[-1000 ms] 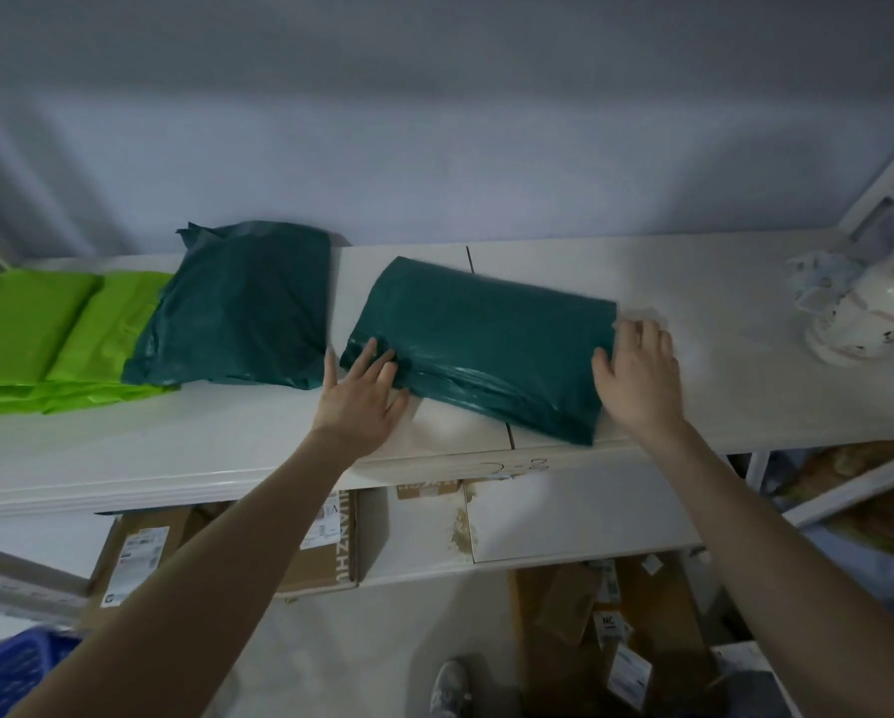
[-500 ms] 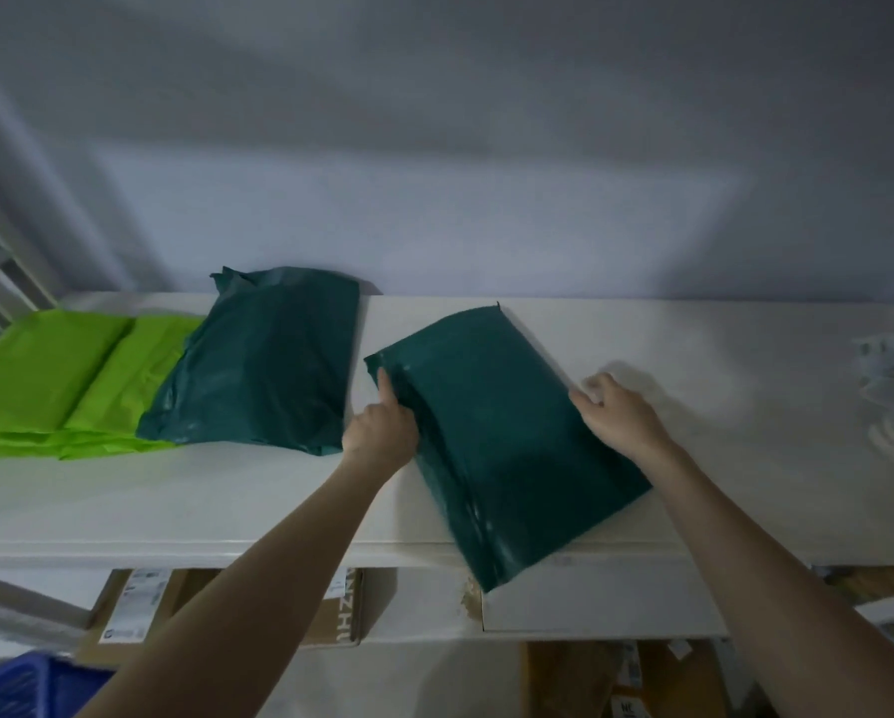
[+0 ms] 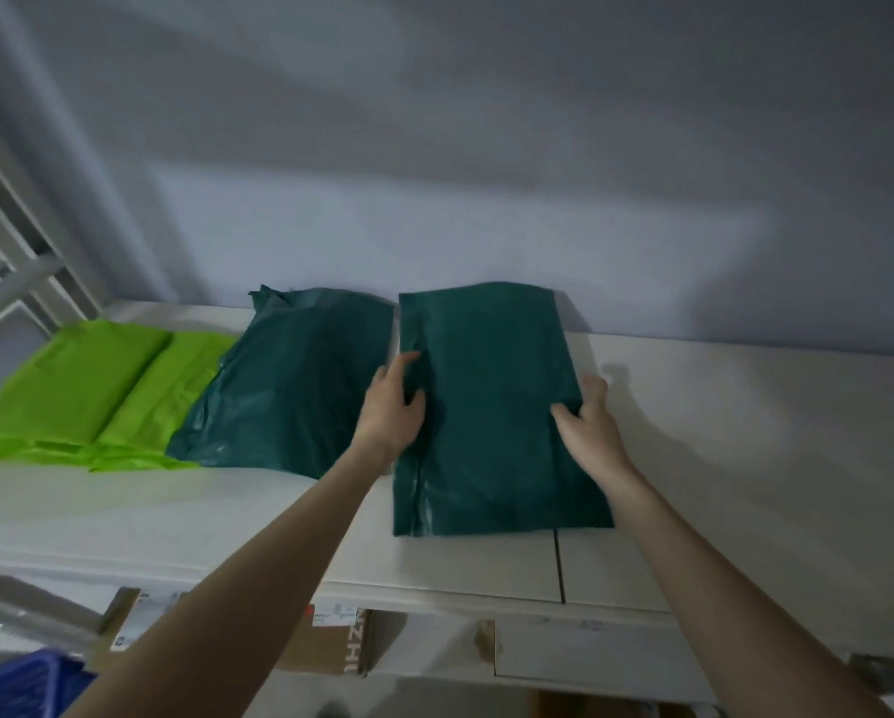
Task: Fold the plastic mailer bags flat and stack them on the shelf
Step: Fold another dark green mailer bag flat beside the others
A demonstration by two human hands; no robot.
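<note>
A dark green mailer bag (image 3: 491, 406), folded into a long rectangle, lies on the white shelf (image 3: 745, 458) with its long side running from near to far, its far end close to the wall. The left hand (image 3: 393, 412) grips the bag's left edge, thumb on top and fingers curled at the side. The right hand (image 3: 587, 419) grips the right edge the same way, thumb on top. Just left of this bag, almost touching it, lies a second dark green bag (image 3: 294, 386), puffier and creased. Farther left, partly under that one, are bright green bags (image 3: 97, 396). Below the shelf sit cardboard boxes (image 3: 331, 645) and a blue crate (image 3: 25, 681).
</note>
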